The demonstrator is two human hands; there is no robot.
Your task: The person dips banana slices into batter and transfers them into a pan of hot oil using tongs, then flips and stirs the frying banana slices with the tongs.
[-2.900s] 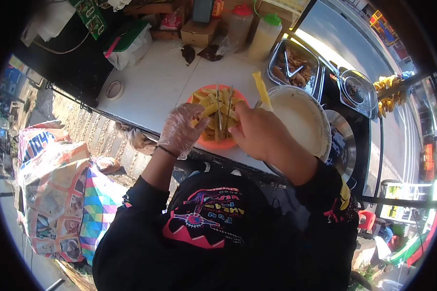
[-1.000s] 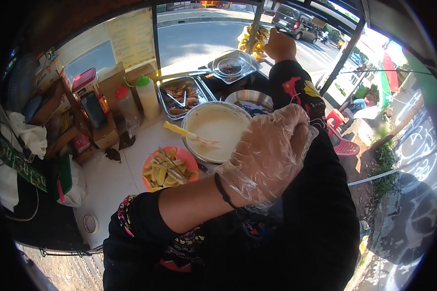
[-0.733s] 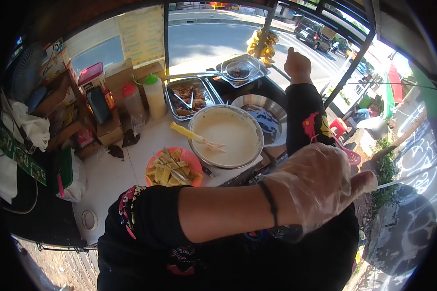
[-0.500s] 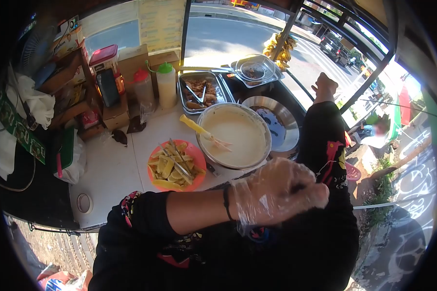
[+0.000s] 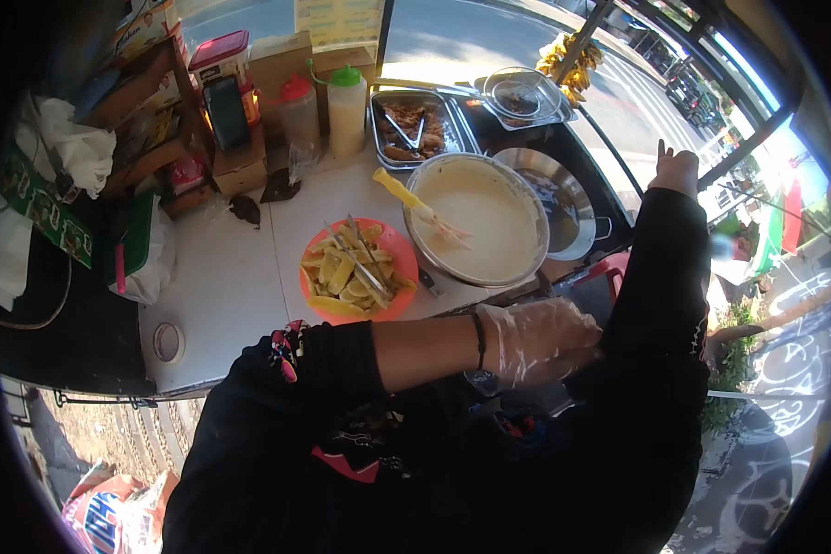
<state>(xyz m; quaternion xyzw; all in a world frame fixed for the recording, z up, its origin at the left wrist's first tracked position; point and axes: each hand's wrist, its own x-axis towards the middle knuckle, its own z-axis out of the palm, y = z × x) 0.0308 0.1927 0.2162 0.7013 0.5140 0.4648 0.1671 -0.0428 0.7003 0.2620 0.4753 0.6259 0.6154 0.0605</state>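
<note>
My left hand (image 5: pixel 547 342), in a clear plastic glove, crosses in front of my body and meets the black right sleeve (image 5: pixel 651 286). Its fingers are curled closed, and anything inside them is hidden. Far to the right, my right hand (image 5: pixel 677 173) is stretched out past the cart's edge, with at least two fingers extended and nothing seen in it. Nearest the gloved hand is a bowl of pale batter (image 5: pixel 480 222) with a yellow-handled brush (image 5: pixel 402 192) leaning in it. Beside it, an orange plate (image 5: pixel 399 251) carries sliced bananas (image 5: pixel 342 272) and metal tongs (image 5: pixel 365 263).
A metal pan (image 5: pixel 568 208) of dark liquid stands behind the bowl. Fried pieces and tongs fill a metal tray (image 5: pixel 452 125). Two squeeze bottles (image 5: pixel 346 111) stand near cardboard boxes. A banana bunch (image 5: pixel 571 69) hangs by a post. A tape roll (image 5: pixel 167 342) lies left.
My left hand has dropped and come up against the right sleeve. My right hand's fingers are now more extended. The view has shifted, so the counter items appear farther right.
</note>
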